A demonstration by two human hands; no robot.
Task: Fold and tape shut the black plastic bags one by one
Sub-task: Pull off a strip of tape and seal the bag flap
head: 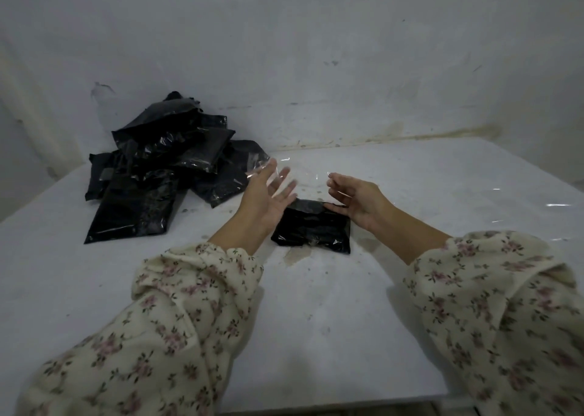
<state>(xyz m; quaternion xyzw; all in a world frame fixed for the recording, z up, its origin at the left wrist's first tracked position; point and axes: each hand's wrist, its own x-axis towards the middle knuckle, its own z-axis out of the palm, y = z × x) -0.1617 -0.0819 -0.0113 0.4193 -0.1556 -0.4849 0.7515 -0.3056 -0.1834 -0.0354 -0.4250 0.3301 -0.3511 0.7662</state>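
A small folded black plastic bag lies flat on the white table, between my hands. A strip of clear tape stretches in the air above its far edge. My left hand hovers at the bag's left corner with fingers spread and straight, blurred, and the tape's left end clings near its thumb. My right hand is at the bag's right corner. Its curled fingertips pinch the tape's other end and its thumb touches the bag's top edge.
A loose pile of several black plastic bags lies at the table's back left, against the stained white wall. Faint glints of clear film show over the table's right side. The table's near edge runs under my sleeves.
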